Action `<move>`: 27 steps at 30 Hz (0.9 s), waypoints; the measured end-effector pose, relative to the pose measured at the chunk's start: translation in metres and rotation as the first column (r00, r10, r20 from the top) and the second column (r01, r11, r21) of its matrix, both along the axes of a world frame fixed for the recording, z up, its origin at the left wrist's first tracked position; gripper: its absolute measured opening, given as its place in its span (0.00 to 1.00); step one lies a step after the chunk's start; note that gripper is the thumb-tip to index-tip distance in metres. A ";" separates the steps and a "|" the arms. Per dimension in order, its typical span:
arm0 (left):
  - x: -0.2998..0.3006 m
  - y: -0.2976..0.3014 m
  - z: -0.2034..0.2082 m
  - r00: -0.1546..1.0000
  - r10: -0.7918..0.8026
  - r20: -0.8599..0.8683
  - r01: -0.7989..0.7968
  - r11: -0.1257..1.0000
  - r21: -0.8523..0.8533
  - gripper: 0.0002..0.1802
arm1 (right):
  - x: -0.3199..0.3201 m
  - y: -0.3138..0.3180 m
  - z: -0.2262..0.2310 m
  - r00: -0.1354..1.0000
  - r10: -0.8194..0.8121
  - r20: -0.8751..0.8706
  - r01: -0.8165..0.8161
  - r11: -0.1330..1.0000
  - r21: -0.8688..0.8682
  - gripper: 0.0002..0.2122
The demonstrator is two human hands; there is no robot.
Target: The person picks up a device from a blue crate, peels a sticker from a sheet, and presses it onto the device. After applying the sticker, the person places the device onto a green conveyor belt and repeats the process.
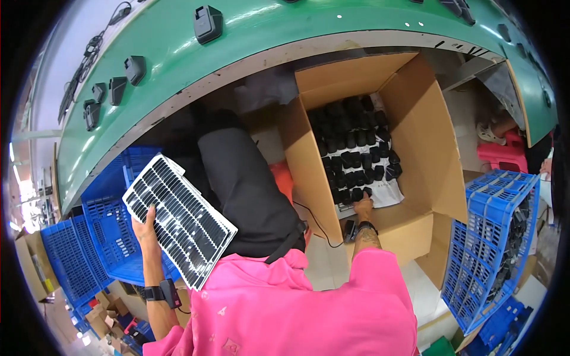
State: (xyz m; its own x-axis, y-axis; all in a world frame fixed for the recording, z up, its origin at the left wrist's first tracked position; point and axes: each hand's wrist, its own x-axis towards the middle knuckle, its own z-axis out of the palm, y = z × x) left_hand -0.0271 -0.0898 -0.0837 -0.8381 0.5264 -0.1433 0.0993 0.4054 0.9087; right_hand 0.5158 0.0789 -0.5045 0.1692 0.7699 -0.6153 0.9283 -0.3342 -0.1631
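Note:
My left hand [146, 228] grips the lower left edge of a solar panel [184, 219], its thumb lying on the face. The panel is white-framed with dark cell strips, and tilts beside my left leg. Down in an open cardboard box [446, 148], my right hand [364, 207] is closed at a small black device [357, 194] at the near end of the rows. Several similar black devices [351, 140] stand in rows there, on white sheeting [387, 193]. The fingertips of my right hand are partly hidden.
A green workbench [267, 29] curves across the far side, with black plastic housings [208, 25] on it. Blue crates stand at left [110, 237] and right [475, 261]; the right one holds black parts. A pink stool [504, 155] and another person's foot [491, 133] are at far right.

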 end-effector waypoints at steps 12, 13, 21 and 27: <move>-0.013 0.025 -0.007 0.993 -0.117 0.009 0.116 0.990 0.077 0.29 | -0.035 0.050 0.163 0.740 -0.057 -0.670 0.491 0.726 0.481 0.10; -0.009 0.013 0.000 0.990 -0.060 -0.124 0.055 0.997 -0.046 0.33 | -0.089 0.058 0.229 0.755 0.001 -0.656 0.398 0.794 0.459 0.11; -0.033 0.030 0.064 0.882 -0.471 0.001 0.330 0.615 -0.716 0.41 | -0.358 0.027 0.425 0.445 0.587 -0.676 -0.223 0.804 0.551 0.27; -0.155 0.093 0.115 0.626 -0.036 -0.779 -0.086 0.990 -0.115 0.39 | -0.417 0.018 0.485 0.436 0.816 -0.380 -0.241 0.512 0.824 0.30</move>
State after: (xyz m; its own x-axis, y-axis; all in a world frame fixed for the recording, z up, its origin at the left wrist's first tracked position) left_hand -0.1818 0.0036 0.0311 -0.6811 0.5314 0.5037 0.7315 0.5240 0.4363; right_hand 0.0989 0.0965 -0.0194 -0.6455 0.6971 0.3119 0.3438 0.6299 -0.6965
